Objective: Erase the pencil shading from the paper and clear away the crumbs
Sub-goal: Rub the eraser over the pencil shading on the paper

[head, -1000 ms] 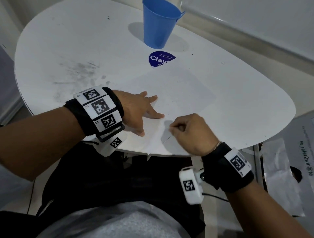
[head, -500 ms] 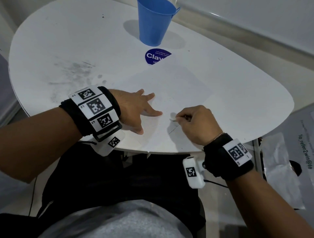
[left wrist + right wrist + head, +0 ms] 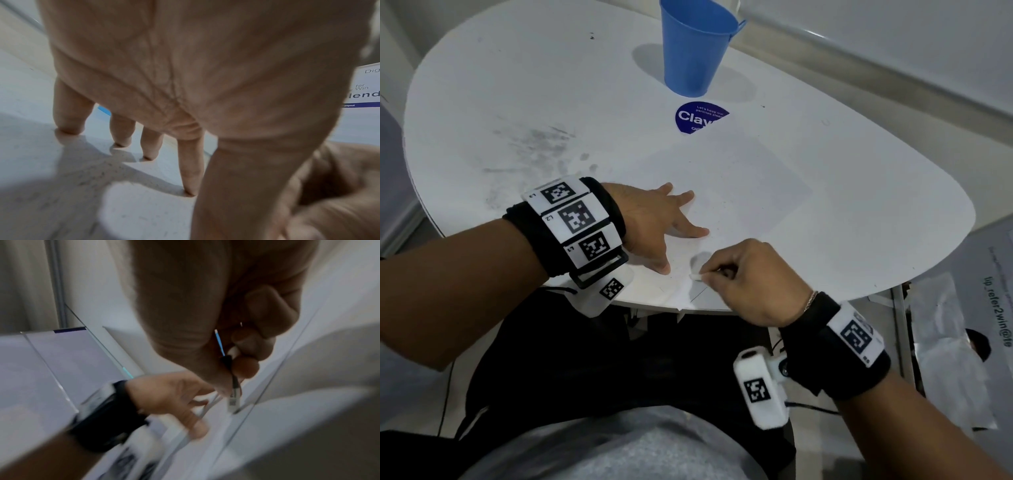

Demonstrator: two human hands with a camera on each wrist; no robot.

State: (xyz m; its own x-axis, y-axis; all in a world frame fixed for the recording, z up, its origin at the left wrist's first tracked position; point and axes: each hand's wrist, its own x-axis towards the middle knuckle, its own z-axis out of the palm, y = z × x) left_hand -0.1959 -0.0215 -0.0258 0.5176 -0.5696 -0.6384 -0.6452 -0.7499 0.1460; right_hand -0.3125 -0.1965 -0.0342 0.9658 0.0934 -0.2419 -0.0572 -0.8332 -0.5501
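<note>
Left hand [image 3: 654, 219] presses flat, fingers spread, on the paper [image 3: 739, 192]; just beside it, right hand [image 3: 743, 277] pinches an eraser [image 3: 695, 275] against the sheet.

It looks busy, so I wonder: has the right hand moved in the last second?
Yes. The right hand, pinching the eraser, has slid leftward, closer to the thumb of the left hand pressing the paper.

White rounded surface [image 3: 859, 192] with a few items on it

A sheet of paper [image 3: 739, 192] lies near its front edge, overlapping a blue sticker [image 3: 693, 118]; a blue cup [image 3: 693, 48] stands just beyond, and grey smudges [image 3: 534, 144] mark the left.
</note>
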